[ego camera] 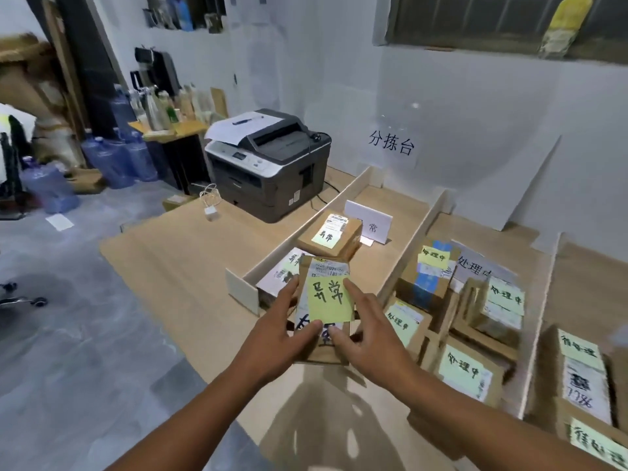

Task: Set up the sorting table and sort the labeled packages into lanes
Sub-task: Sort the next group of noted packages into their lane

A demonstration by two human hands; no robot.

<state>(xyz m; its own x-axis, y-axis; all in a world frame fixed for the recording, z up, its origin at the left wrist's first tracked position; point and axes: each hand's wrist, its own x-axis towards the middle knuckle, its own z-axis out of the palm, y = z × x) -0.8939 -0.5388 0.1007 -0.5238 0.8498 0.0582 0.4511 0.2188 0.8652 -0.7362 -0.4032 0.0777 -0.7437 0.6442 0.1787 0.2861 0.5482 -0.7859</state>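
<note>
- We see the brown cardboard package with a yellow note [324, 311], nearer to us than the grey box-shaped printer [272, 164], slightly to its right.
- Our left hand [282, 331] and right hand [370, 331] pinch its sides, thumbs on top.

Right of the printer [268, 164], wall sign [390, 146]: 分拣台. In front of the printer, yellow notes on the held package [324, 351] and a second package [339, 244]: 异常. Farther right of the printer, notes on several packages [470, 368] and a card [475, 266]: 处理中.
</note>
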